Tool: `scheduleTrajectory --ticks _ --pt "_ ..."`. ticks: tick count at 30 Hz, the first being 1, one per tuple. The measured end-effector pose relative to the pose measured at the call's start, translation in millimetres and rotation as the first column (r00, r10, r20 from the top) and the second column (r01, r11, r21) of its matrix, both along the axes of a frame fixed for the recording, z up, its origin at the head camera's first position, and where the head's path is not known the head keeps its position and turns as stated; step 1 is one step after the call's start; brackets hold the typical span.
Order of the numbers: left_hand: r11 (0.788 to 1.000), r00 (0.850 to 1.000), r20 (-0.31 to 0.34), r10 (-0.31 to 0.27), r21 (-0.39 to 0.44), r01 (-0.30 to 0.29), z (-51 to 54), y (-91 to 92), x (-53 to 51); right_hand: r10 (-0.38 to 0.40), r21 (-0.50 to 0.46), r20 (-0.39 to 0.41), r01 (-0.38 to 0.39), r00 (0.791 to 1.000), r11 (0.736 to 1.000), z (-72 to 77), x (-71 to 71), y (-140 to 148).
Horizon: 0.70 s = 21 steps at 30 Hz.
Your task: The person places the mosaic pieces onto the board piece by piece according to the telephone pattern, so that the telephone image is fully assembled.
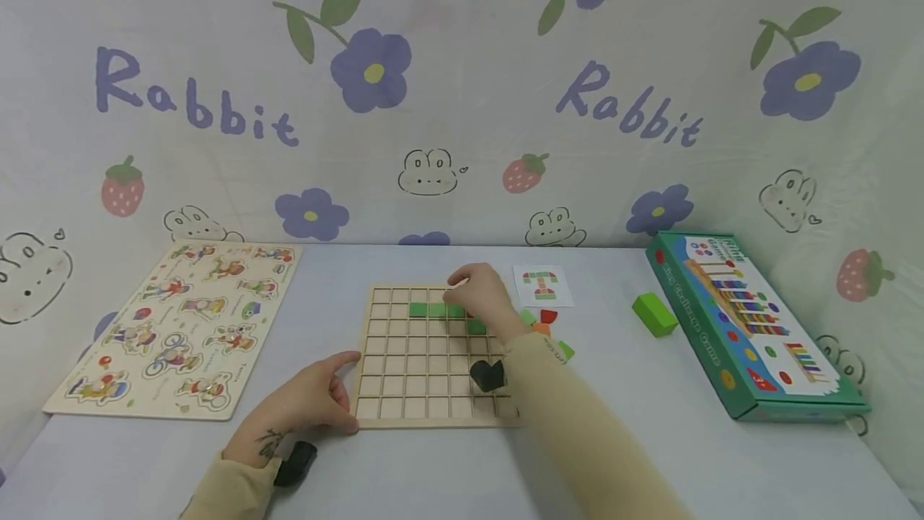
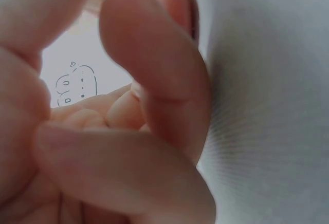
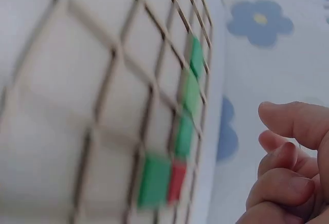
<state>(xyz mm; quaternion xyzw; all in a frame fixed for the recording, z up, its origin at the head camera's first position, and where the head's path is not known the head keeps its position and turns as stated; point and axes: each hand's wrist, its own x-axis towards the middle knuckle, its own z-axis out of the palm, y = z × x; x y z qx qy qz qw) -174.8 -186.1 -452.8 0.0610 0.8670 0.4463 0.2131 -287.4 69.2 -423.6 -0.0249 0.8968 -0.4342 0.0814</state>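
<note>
A wooden grid board (image 1: 393, 423) lies on the table, with a row of green square pieces (image 1: 419, 310) near its far edge. Farther right in the grid sit another green piece (image 3: 154, 182) and a red piece (image 3: 177, 182). My left hand (image 1: 306, 400) touches the board's left side, index finger along the edge and thumb by the near corner. Over the far right part of the board is my right hand (image 1: 482, 299); its fingers (image 3: 288, 187) are loosely bent, and no piece shows between them in the right wrist view. My right forearm hides part of the board's right side.
A pattern card (image 1: 563, 295) lies behind loose pieces, including a red one (image 1: 549, 316), right of the board. Farther right are a green block (image 1: 654, 314) and a green game box (image 1: 751, 327). A wooden picture puzzle (image 1: 180, 335) lies left.
</note>
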Motion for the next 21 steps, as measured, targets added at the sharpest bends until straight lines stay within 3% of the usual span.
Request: scheduleTrajectory --ticks 6,11,16,21 --pt "1.0 1.0 -0.004 -0.006 -0.001 0.006 -1.6 -0.2 -0.5 -0.071 0.029 0.006 0.07 0.997 0.997 7.5 -5.1 55.7" --pt "1.0 1.0 -0.01 -0.011 -0.005 0.011 -1.5 -0.4 0.3 -0.108 0.091 0.05 0.104 0.993 0.99 -0.1 -7.2 102.8" --pt "1.0 1.0 -0.012 -0.012 -0.004 0.012 -1.4 0.2 -0.1 -0.1 0.185 0.085 0.082 0.991 0.979 -11.1 -6.0 138.0" --pt "1.0 1.0 -0.012 -0.006 0.002 0.006 -2.1 0.2 -0.6 -0.046 0.264 0.108 0.016 0.993 0.965 -18.5 -3.8 150.8"
